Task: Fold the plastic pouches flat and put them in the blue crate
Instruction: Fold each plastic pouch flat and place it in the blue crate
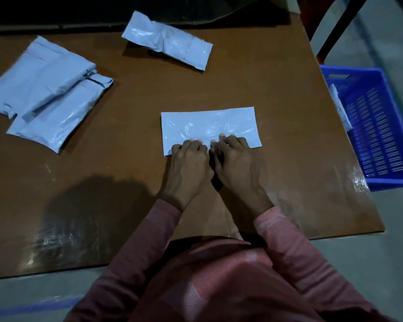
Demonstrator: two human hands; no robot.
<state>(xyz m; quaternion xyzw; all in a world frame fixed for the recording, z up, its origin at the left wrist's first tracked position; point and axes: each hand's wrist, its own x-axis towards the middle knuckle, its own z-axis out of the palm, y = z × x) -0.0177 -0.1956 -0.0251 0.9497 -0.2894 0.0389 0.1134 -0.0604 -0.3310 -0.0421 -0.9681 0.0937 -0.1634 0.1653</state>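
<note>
A pale blue plastic pouch [207,125] lies flat as a rectangle in the middle of the brown table [277,94]. My left hand [189,168] and my right hand [236,166] sit side by side on its near edge, fingertips curled and pressing it down. Two more pouches lie overlapped at the far left [40,89], one partly under the other. A crumpled pouch [168,41] rests at the back centre. The blue crate [377,126] stands off the table's right edge with a pale pouch [340,108] leaning inside its left wall.
A dark chair leg [340,26] rises behind the crate at the top right. The grey floor [358,263] shows around the table. My pink sleeves and lap fill the bottom of the view.
</note>
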